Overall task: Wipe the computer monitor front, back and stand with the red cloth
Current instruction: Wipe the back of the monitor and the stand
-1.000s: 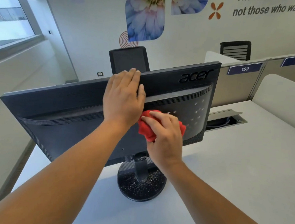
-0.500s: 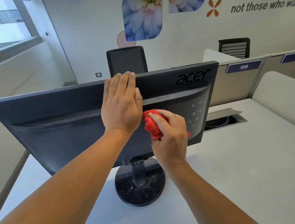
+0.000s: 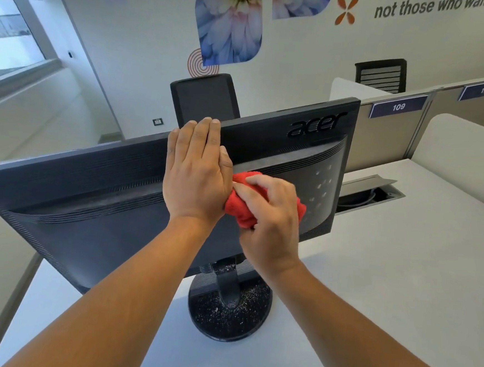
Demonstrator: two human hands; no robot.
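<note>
Two hands on monitor [image 3: 89,200] back | left hand [image 3: 196,177] flat, fingers [image 3: 201,135] straight | red cloth [image 3: 241,215] bunched under curled right hand [image 3: 272,229] fingers | screen side hidden

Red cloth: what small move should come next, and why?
Probably sweep the red cloth rightward across the monitor back: the right hand grips it bunched near the middle, and the left hand, flat against the top edge, blocks the other way.

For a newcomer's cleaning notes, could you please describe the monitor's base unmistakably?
Find the Acer monitor on the white desk, its back facing you. Below it sits the base: the only round black disc, speckled with pale dust.
</note>
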